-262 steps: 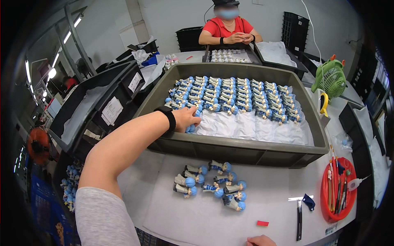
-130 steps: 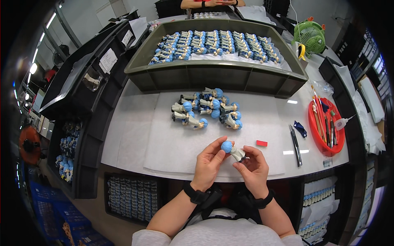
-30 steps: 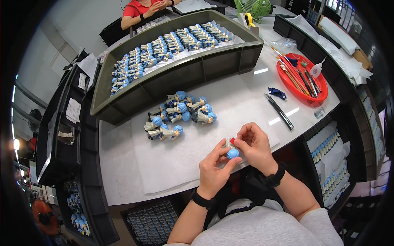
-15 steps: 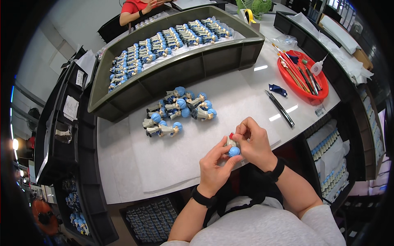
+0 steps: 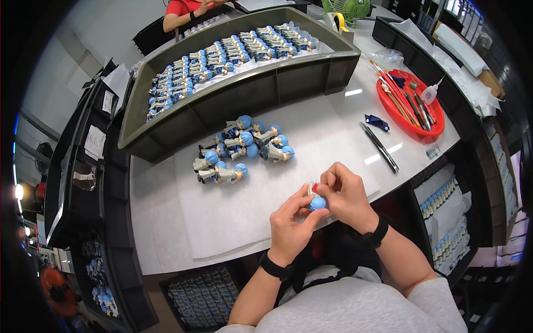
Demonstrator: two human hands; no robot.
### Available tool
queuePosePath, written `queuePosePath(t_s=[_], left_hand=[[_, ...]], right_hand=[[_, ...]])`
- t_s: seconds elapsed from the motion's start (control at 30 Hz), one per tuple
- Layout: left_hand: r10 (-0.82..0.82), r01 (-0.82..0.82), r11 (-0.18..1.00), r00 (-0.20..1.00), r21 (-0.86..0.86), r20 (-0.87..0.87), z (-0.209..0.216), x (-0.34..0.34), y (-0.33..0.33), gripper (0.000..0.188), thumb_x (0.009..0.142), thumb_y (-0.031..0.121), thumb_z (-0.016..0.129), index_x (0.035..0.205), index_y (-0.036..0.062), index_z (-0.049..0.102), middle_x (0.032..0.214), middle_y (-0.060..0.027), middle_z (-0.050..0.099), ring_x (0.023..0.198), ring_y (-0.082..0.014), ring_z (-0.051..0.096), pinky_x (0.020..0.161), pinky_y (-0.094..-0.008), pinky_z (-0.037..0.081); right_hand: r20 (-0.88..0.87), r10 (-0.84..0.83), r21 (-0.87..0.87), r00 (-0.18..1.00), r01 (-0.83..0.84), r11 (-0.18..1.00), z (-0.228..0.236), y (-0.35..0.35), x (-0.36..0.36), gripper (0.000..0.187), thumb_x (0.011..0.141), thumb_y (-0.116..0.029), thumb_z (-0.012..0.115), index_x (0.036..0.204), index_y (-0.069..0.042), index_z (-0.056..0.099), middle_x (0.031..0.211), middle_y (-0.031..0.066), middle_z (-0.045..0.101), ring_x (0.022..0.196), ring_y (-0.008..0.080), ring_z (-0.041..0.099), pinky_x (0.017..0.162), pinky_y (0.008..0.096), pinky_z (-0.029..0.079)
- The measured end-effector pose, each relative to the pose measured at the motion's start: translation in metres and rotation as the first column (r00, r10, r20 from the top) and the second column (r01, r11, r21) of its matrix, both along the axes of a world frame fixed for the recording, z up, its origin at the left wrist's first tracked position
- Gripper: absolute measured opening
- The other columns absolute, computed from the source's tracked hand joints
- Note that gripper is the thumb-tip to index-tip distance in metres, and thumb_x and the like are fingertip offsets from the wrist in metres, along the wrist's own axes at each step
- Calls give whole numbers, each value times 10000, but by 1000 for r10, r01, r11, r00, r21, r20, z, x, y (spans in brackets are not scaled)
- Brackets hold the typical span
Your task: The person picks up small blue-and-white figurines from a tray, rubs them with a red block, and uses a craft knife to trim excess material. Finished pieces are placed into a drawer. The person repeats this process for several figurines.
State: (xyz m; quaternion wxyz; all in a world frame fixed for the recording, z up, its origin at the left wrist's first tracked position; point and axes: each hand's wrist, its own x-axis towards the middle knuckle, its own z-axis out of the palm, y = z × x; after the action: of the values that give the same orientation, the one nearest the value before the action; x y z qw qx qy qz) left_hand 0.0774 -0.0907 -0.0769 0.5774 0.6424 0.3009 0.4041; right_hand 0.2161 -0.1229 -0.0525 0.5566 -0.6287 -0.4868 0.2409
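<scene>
Just over the table's near edge, my left hand [image 5: 290,226] is closed around a small figurine [image 5: 317,203] with blue hair and a pale body. Its head lies between my thumb and fingers, the hair toward me. My right hand [image 5: 350,197] pinches a small red piece [image 5: 315,188] against the figurine's body; the fingertips partly hide it, and its kind does not show. Farther left on the white table sheet lies a loose heap of similar blue-haired figurines [image 5: 242,139], several of them on their sides.
Behind the heap stands a large grey-green bin [image 5: 244,83] with rows of figurines. At right are a red tray [image 5: 425,133] of brushes and tools, a black pen [image 5: 379,147] and a dark blue piece [image 5: 377,122]. Dark crates flank the table. Another person [image 5: 180,19] sits beyond.
Both hands stay in nearly the same place. My right fingers have shifted slightly at the red piece, which sits a little lower; the view has moved slightly.
</scene>
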Motion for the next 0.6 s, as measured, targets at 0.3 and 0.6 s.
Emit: queuePosePath(t_s=[0.3,0.6], left_hand=[[-93,93,996,996,9,4,-1,-6,1,303,726,-8,742,994,-66,612,1212,-255,536,924,-154,620,789,-255,531],[-38,37,998,999,45,18,-6,-4,1,322,695,101,787,952,-34,647,1138,-240,594,804,-173,667,706,-261,534]], right_hand=[[-50,-43,-91,998,39,995,5,-7,0,190,755,58,622,732,-5,444,589,43,487,537,91,468,503,258,395],[3,-105,-71,994,105,992,5,-5,-2,176,768,46,609,726,-5,446,586,58,484,522,109,455,495,259,381]])
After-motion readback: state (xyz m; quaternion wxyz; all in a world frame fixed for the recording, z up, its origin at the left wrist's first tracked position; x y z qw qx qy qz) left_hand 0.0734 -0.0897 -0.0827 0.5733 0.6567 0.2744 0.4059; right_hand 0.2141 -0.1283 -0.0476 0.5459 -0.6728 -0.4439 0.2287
